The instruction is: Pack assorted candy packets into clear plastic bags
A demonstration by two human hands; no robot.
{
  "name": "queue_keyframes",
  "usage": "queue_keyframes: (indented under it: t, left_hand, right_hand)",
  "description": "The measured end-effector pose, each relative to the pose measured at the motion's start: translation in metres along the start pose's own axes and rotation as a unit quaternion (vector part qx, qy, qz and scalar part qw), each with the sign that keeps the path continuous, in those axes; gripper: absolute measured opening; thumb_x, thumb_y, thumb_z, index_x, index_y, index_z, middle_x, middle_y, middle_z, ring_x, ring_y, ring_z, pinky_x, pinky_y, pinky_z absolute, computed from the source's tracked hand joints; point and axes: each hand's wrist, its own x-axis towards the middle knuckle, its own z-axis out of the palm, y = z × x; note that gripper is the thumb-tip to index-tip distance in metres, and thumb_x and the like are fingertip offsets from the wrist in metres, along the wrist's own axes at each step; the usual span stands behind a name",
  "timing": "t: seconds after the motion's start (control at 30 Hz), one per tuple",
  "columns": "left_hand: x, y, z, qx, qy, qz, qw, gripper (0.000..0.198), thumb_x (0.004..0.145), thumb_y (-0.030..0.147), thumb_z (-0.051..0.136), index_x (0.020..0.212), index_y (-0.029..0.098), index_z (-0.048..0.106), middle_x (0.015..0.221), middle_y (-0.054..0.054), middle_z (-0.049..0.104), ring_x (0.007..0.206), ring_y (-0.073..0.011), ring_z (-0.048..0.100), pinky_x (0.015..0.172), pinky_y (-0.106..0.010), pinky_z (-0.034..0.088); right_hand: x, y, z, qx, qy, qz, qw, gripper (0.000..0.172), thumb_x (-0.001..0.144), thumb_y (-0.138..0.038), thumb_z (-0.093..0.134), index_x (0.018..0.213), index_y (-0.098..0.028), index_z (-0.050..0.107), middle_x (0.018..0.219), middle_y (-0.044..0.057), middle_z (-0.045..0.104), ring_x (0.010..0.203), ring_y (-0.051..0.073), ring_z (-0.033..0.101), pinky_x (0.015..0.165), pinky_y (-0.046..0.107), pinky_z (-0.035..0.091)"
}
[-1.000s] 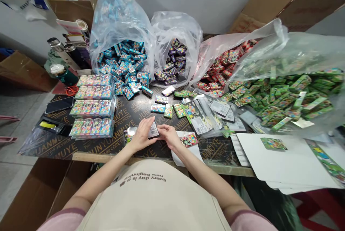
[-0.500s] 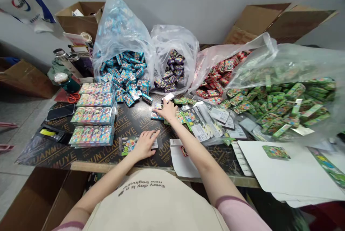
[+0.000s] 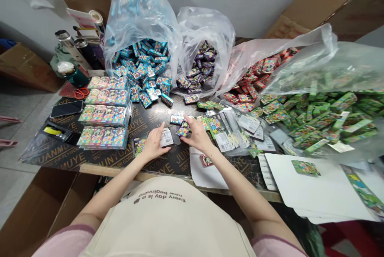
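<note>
My left hand (image 3: 156, 145) lies over a clear plastic packet (image 3: 138, 146) with green print. Thumb and index finger curve around the packet's white barcode label, and the palm covers much of its middle. Between the thumb and fingers of my right hand (image 3: 197, 133) is a small purple candy box (image 3: 182, 129), just right of that label. Right behind the purple box, a small blue box (image 3: 177, 119) rests on the table. Several flat printed packets (image 3: 223, 131) lie to the right of my right hand.
Plastic bags spill blue boxes (image 3: 145, 65), purple boxes (image 3: 204, 65), red boxes (image 3: 255, 77) and green boxes (image 3: 318, 117) along the back. Stacked filled packs (image 3: 103, 115), a phone (image 3: 67, 108) and orange scissors (image 3: 81, 93) are at left. White sheets (image 3: 312, 193) overhang the front right edge.
My right hand has come back toward me from the small boxes, bringing a purple box beside my left hand. My left hand's fingers now curve around the packet's label. The camera view has tilted down.
</note>
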Motion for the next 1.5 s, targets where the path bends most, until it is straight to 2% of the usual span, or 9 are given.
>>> queue_keyframes:
  t: [0.23, 0.43, 0.63, 0.73, 0.87, 0.97, 1.07, 1.33, 1.5]
  left_hand:
    - [0.003, 0.004, 0.002, -0.03, -0.05, 0.089, 0.994, 0.114, 0.066, 0.026, 0.075, 0.15, 0.021, -0.001, 0.136, -0.016, 0.045, 0.121, -0.0313, 0.045, 0.102, -0.049, 0.037]
    - [0.001, 0.002, -0.007, -0.048, -0.053, 0.069, 0.995, 0.116, 0.067, 0.029, 0.076, 0.15, 0.023, -0.005, 0.136, -0.015, 0.045, 0.12, -0.0307, 0.046, 0.101, -0.048, 0.039]
    - [0.001, 0.004, 0.0, -0.043, -0.068, 0.048, 0.996, 0.116, 0.068, 0.029, 0.075, 0.15, 0.024, -0.007, 0.131, -0.013, 0.047, 0.117, -0.029, 0.046, 0.099, -0.046, 0.041]
    - [0.001, 0.006, 0.004, -0.002, -0.114, 0.053, 0.992, 0.109, 0.07, 0.03, 0.073, 0.15, 0.025, 0.0, 0.13, -0.012, 0.046, 0.117, -0.0287, 0.045, 0.1, -0.045, 0.039]
    - [0.002, 0.013, 0.004, 0.139, -0.203, 0.071, 0.967, 0.079, 0.077, 0.028, 0.067, 0.145, 0.035, 0.027, 0.13, -0.012, 0.045, 0.12, -0.031, 0.043, 0.1, -0.048, 0.036]
    - [0.005, 0.02, 0.003, 0.207, -0.239, 0.072, 0.946, 0.069, 0.078, 0.029, 0.066, 0.14, 0.038, 0.037, 0.135, -0.013, 0.041, 0.123, -0.0326, 0.039, 0.099, -0.05, 0.036]
    - [0.007, 0.027, 0.004, 0.232, -0.252, 0.062, 0.937, 0.071, 0.077, 0.031, 0.068, 0.14, 0.038, 0.037, 0.136, -0.013, 0.04, 0.122, -0.0335, 0.04, 0.097, -0.051, 0.038]
    - [0.014, 0.033, 0.006, 0.245, -0.272, 0.068, 0.928, 0.065, 0.073, 0.027, 0.07, 0.132, 0.033, 0.045, 0.131, -0.016, 0.043, 0.117, -0.0353, 0.043, 0.092, -0.052, 0.042]
    - [0.019, 0.036, 0.002, 0.224, -0.273, 0.071, 0.933, 0.05, 0.072, 0.026, 0.07, 0.12, 0.025, 0.053, 0.128, -0.016, 0.044, 0.115, -0.0339, 0.043, 0.09, -0.05, 0.043]
  right_hand:
    - [-0.022, -0.02, -0.002, 0.068, -0.155, -0.08, 0.982, 0.092, 0.074, -0.021, 0.068, 0.149, -0.025, 0.016, 0.138, 0.013, 0.047, 0.123, 0.03, 0.047, 0.1, 0.05, 0.039]
    - [-0.03, -0.015, 0.01, 0.124, -0.045, -0.041, 0.99, 0.092, 0.072, -0.05, 0.073, 0.146, -0.024, 0.025, 0.139, 0.015, 0.047, 0.129, 0.031, 0.044, 0.104, 0.049, 0.033]
    - [-0.034, -0.02, 0.013, 0.134, -0.043, -0.012, 0.99, 0.058, 0.091, -0.04, 0.05, 0.143, -0.025, 0.029, 0.113, 0.008, 0.068, 0.112, 0.023, 0.057, 0.099, 0.045, 0.032]
    - [-0.012, 0.028, -0.01, 0.018, 0.066, 0.071, 0.995, 0.046, 0.089, -0.042, 0.051, 0.131, -0.023, 0.047, 0.13, 0.011, 0.057, 0.12, 0.025, 0.05, 0.1, 0.044, 0.032]
    - [0.027, 0.134, -0.065, -0.193, 0.196, 0.315, 0.908, 0.054, 0.085, -0.037, 0.054, 0.133, -0.014, 0.046, 0.142, 0.02, 0.041, 0.129, 0.034, 0.035, 0.101, 0.048, 0.029]
    - [0.047, 0.194, -0.099, -0.265, 0.053, 0.367, 0.89, 0.06, 0.085, -0.023, 0.05, 0.142, -0.013, 0.034, 0.131, 0.021, 0.05, 0.121, 0.033, 0.042, 0.096, 0.044, 0.031]
    - [0.057, 0.219, -0.111, -0.275, -0.07, 0.35, 0.893, 0.061, 0.085, -0.018, 0.052, 0.143, -0.014, 0.034, 0.116, 0.02, 0.06, 0.107, 0.029, 0.052, 0.09, 0.038, 0.034]
    - [0.045, 0.211, -0.118, -0.292, -0.055, 0.358, 0.885, 0.044, 0.09, -0.025, 0.048, 0.134, -0.018, 0.05, 0.117, 0.022, 0.053, 0.104, 0.03, 0.05, 0.088, 0.04, 0.034]
    - [0.014, 0.166, -0.102, -0.236, 0.111, 0.324, 0.909, 0.049, 0.092, -0.034, 0.042, 0.137, -0.015, 0.047, 0.11, 0.018, 0.05, 0.098, 0.029, 0.051, 0.086, 0.04, 0.04]
